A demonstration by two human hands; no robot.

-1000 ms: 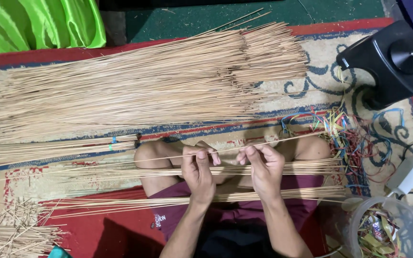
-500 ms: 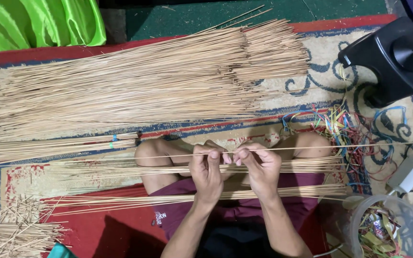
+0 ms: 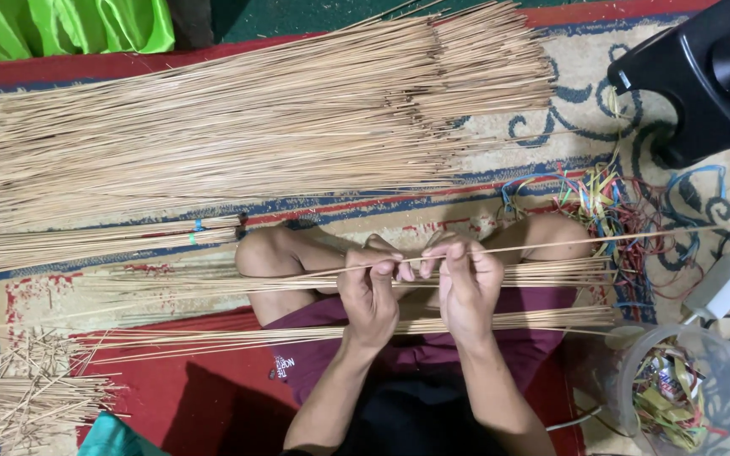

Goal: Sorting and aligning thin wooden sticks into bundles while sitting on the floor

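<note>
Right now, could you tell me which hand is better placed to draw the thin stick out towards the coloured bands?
The right hand, probably: it pinches the thin stick nearer the coloured bands, while the left hand holds it farther away.

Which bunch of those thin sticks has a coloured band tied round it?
The bundle of thin tan sticks left of the knee: blue-green bands wrap its end. The other heaps lie loose.

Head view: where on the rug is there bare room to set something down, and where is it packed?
Bare rug shows between the big stick pile and the black stand, and red rug between the lap sticks and the short offcuts. Crowded: coloured bands, tub, and around the left hand and right hand pinching one thin stick.
</note>
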